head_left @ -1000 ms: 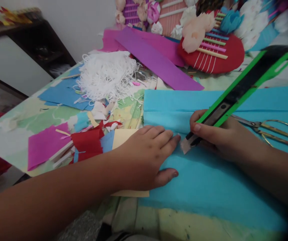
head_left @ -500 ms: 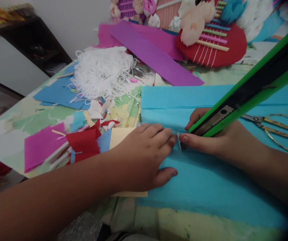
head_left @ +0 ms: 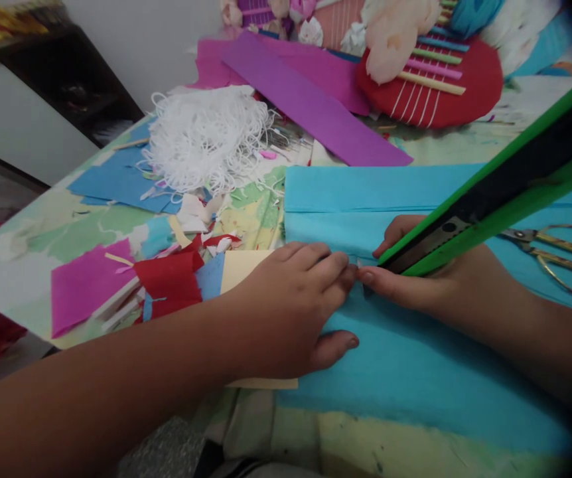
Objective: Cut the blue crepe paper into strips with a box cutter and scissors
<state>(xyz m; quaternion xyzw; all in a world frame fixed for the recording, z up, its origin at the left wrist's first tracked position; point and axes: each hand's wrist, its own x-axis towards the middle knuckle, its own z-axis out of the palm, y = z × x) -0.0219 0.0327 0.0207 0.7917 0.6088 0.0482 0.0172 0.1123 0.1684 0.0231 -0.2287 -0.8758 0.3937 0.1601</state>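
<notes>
A large sheet of light blue paper (head_left: 415,372) lies folded on the table in front of me. My left hand (head_left: 290,312) rests flat on its left end, fingers stretched out and thumb apart, pressing it down. My right hand (head_left: 425,279) is closed around a green utility knife (head_left: 505,192), whose handle slants up to the right. The blade end sits down at the paper right by my left fingertips and is mostly hidden between the two hands.
Gold-handled scissors (head_left: 555,249) lie on the blue paper at right. Left of my hand are scraps of red (head_left: 169,282), magenta (head_left: 84,289) and cream paper. Behind lie a heap of white shreds (head_left: 206,139), a purple strip (head_left: 310,106) and a red craft piece (head_left: 435,79).
The knife has swung lower and moved left, bringing the blade tip from open view down against my left fingertips. My left hand has stayed pressed on the paper.
</notes>
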